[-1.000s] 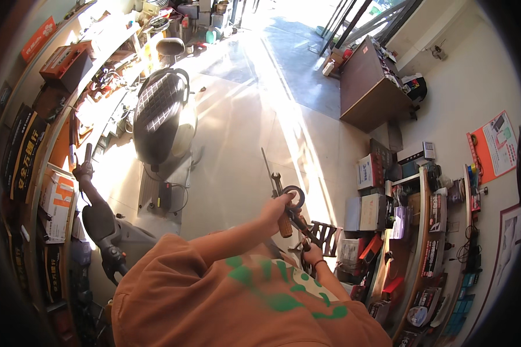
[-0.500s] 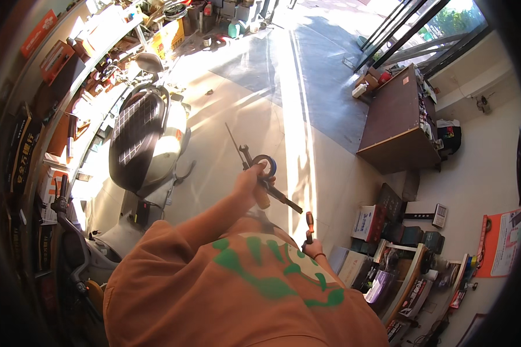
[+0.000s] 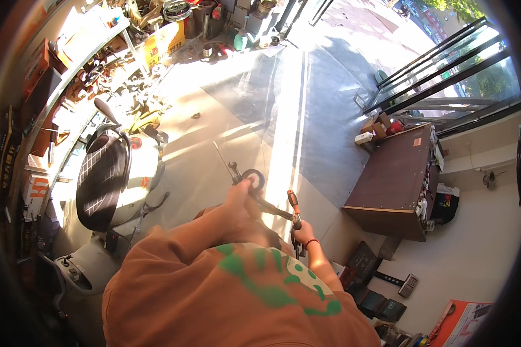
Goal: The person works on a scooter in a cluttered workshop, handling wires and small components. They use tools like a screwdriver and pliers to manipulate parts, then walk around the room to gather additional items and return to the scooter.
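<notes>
My left hand [image 3: 239, 195] is closed around a bundle: a wrench [image 3: 234, 171], a long thin metal shaft [image 3: 223, 155], a roll of tape [image 3: 258, 185] with a dark rim and a dark bar-shaped tool [image 3: 278, 211] angled rightward. My right hand [image 3: 301, 231], wearing a red bracelet, grips an orange-and-black handled screwdriver [image 3: 293, 199] with other dark tools below it, too small to name, close to the bar's end. My orange shirt covers the lower frame.
A scooter [image 3: 134, 194] with a quilted seat stands at left beside a cluttered shelf [image 3: 63, 63]. A brown cabinet [image 3: 379, 185] is at right, near a glass door frame [image 3: 440, 75] and sunlit doorway. Dark cases [image 3: 376, 298] lie along the right wall.
The view has swung, showing more doorway and less right-hand shelving. My right hand has risen with an orange-handled screwdriver, which now stands near the tools in my left hand.
</notes>
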### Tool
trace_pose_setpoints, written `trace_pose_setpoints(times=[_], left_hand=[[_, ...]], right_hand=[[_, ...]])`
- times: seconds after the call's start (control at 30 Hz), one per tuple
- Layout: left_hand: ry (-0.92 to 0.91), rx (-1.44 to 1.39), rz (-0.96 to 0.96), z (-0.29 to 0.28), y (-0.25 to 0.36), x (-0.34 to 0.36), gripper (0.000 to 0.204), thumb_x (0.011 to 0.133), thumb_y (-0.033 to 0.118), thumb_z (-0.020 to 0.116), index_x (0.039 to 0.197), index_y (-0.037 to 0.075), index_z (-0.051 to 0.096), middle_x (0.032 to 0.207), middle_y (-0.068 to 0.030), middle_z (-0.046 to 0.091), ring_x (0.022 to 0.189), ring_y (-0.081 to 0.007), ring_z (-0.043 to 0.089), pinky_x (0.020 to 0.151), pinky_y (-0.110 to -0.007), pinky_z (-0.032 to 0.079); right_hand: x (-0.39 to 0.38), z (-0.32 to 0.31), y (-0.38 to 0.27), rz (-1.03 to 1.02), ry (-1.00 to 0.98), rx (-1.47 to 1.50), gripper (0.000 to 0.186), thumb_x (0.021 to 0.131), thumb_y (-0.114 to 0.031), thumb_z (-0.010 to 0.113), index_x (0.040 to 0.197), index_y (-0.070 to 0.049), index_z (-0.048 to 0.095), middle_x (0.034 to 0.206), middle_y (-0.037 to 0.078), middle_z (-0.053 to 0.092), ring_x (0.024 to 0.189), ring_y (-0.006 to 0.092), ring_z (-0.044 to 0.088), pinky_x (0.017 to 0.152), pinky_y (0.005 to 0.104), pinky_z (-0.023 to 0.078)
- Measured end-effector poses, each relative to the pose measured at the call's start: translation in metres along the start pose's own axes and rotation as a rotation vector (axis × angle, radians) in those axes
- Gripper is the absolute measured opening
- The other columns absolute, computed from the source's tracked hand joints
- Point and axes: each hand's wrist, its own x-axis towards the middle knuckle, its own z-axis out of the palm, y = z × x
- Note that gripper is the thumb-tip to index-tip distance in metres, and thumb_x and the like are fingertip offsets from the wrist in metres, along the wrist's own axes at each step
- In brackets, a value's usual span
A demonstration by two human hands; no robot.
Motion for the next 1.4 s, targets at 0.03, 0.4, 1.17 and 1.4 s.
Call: trace_pose_setpoints(times=[0.03, 0.4, 1.17, 1.4], left_hand=[[-0.032, 0.033, 0.021, 0.019, 0.009, 0.02, 0.017, 0.092, 0.021, 0.062, 0.097, 0.006, 0.056, 0.083, -0.0079, 0.055, 0.08, -0.0271, 0.063, 0.069, -0.046, 0.054], [-0.068, -0.268, 0.288, 0.184, 0.155, 0.164, 0.02, 0.089, 0.019, 0.058, 0.101, 0.005, 0.054, 0.099, -0.0126, 0.059, 0.082, -0.0283, 0.063, 0.071, -0.044, 0.055], [0.414, -0.536, 0.151, 0.352, 0.517, 0.416, 0.024, 0.093, 0.032, 0.06, 0.103, 0.01, 0.058, 0.08, -0.0056, 0.056, 0.055, -0.0159, 0.047, 0.047, -0.03, 0.039], [0.444, -0.311, 0.415, 0.348, 0.598, 0.536, 0.026, 0.088, 0.028, 0.059, 0.103, 0.006, 0.06, 0.084, -0.006, 0.062, 0.06, -0.0156, 0.056, 0.052, -0.031, 0.045]], right_hand=[[0.012, -0.007, 0.02, 0.026, 0.009, 0.023, 0.027, 0.081, -0.025, 0.065, 0.084, 0.002, 0.06, 0.078, 0.022, 0.064, 0.075, 0.0316, 0.065, 0.068, 0.0397, 0.05], [0.248, -0.154, -0.044, 0.158, -0.056, -0.009, 0.033, 0.086, -0.033, 0.062, 0.089, 0.0, 0.063, 0.079, 0.018, 0.066, 0.071, 0.0264, 0.066, 0.064, 0.0389, 0.05], [0.817, -0.27, -0.569, -0.728, -0.483, -0.854, 0.045, 0.075, -0.028, 0.075, 0.104, -0.003, 0.051, 0.088, 0.018, 0.066, 0.086, 0.035, 0.065, 0.075, 0.0446, 0.051], [0.92, -0.244, -0.7, -0.793, -0.548, -1.252, 0.044, 0.074, -0.032, 0.075, 0.107, -0.01, 0.054, 0.101, 0.009, 0.069, 0.101, 0.0243, 0.065, 0.109, 0.0408, 0.028]])
